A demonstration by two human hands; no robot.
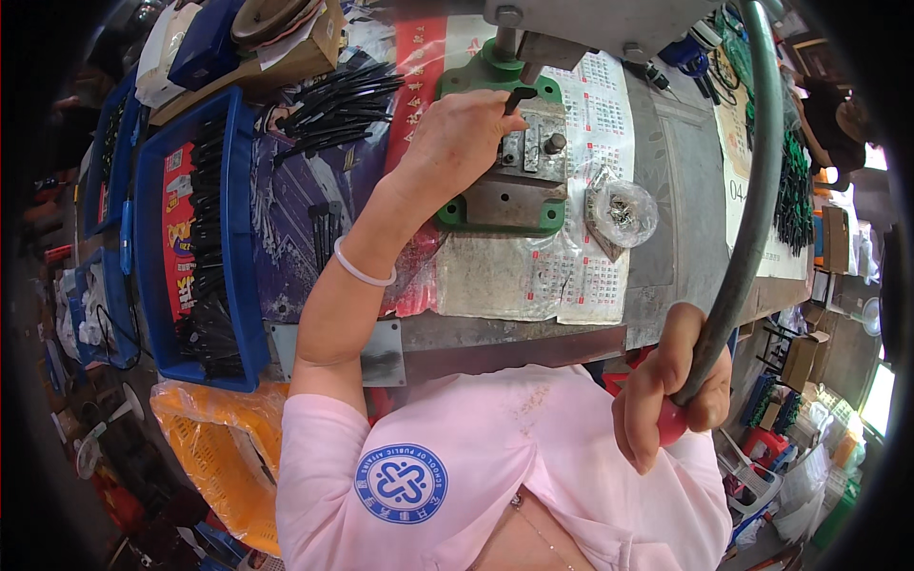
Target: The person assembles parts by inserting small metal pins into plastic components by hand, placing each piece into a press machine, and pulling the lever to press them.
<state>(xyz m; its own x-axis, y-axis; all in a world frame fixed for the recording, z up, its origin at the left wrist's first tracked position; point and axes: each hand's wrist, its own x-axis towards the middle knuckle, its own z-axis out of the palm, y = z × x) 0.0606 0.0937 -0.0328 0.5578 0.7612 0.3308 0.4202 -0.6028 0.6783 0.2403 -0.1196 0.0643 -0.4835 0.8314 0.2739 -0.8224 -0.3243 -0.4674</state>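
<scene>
My left hand [455,145], a white bangle on its wrist, reaches over the green press base [462,84]. Its fingers are closed on a black plastic piece [519,98] with an angled end, just above the metal fixture [533,143]. How much of the piece lies inside the hand is hidden. At the near right, my right hand [674,385] is wrapped round the long grey lever [755,181] at its red ball knob [672,422]. The press head [581,24] stands above the fixture.
Left on the bench, a blue tray [249,285] holds rows of black parts. More black strips [343,100] lie in a pile beyond it. Right of the press sits a clear plastic bag [626,215] with small metal pieces. An orange crate [205,457] is below the bench edge.
</scene>
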